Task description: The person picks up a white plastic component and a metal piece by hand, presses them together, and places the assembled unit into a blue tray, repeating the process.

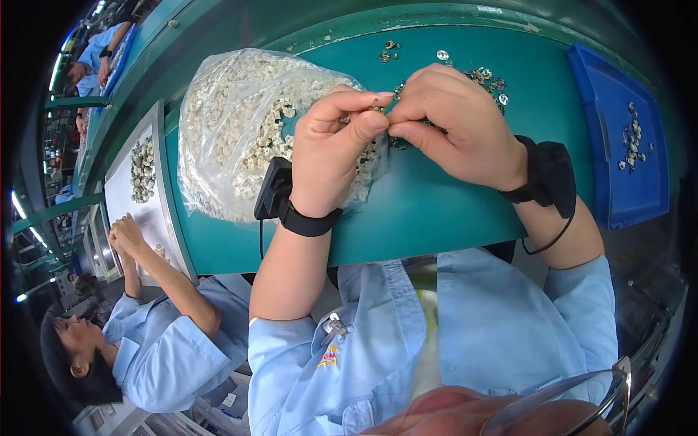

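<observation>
Fingertip to fingertip above the smooth green bench (436,218), pinches one small shiny piece (377,108) between the thumb and forefinger of the left hand (323,149), right at the tips. Holds the thumb and forefinger of the right hand (458,120) closed together just beside that piece, near the left fingertips; cannot tell the contents of this second pinch, hidden by the fingers. Wears two black wristbands (311,221), one per wrist, each with a hard boxy case. Has to the left one clear, crinkled plastic bag (218,123), bulging with knobbly off-white bits (265,149), far too many for a count. Has beyond the right hand a scatter of round metal parts (486,75), overlapping and uncountable, plus one bright disc (442,55) set apart. Has on the right one shallow blue plastic tray (614,203), with a loose patch of little metallic bits (632,138) inside.
</observation>
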`<action>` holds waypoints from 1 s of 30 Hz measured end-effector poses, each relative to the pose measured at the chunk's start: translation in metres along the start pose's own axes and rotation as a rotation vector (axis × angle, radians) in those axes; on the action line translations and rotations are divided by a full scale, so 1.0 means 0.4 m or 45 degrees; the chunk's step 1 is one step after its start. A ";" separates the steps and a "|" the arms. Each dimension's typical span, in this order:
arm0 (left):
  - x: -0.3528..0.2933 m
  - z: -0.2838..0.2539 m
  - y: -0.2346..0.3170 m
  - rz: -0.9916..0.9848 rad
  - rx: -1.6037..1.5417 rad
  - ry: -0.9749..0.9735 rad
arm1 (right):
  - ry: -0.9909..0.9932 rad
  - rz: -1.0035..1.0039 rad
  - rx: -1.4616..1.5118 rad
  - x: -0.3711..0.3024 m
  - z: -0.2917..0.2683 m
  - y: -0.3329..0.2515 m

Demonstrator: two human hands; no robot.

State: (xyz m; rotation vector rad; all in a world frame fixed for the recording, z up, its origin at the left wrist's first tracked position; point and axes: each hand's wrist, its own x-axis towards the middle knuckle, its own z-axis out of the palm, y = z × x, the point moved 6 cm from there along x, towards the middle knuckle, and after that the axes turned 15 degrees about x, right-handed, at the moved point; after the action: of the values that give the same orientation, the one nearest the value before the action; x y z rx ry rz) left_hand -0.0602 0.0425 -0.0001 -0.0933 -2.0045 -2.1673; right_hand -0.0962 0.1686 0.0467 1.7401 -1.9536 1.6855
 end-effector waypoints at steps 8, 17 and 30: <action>-0.001 0.018 0.009 0.186 -0.039 -0.252 | 0.064 0.066 0.061 -0.004 -0.008 0.029; -0.017 0.058 0.002 0.041 0.053 -0.517 | 0.072 -0.102 -0.290 0.002 0.007 -0.002; 0.005 -0.027 -0.012 -0.159 -0.286 0.136 | 0.375 0.466 0.451 -0.025 -0.038 0.072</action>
State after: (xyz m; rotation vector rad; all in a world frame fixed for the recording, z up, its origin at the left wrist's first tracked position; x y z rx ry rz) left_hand -0.0621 0.0321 -0.0054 0.1172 -1.7474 -2.4130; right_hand -0.1218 0.1800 0.0275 1.1536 -2.0181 2.3738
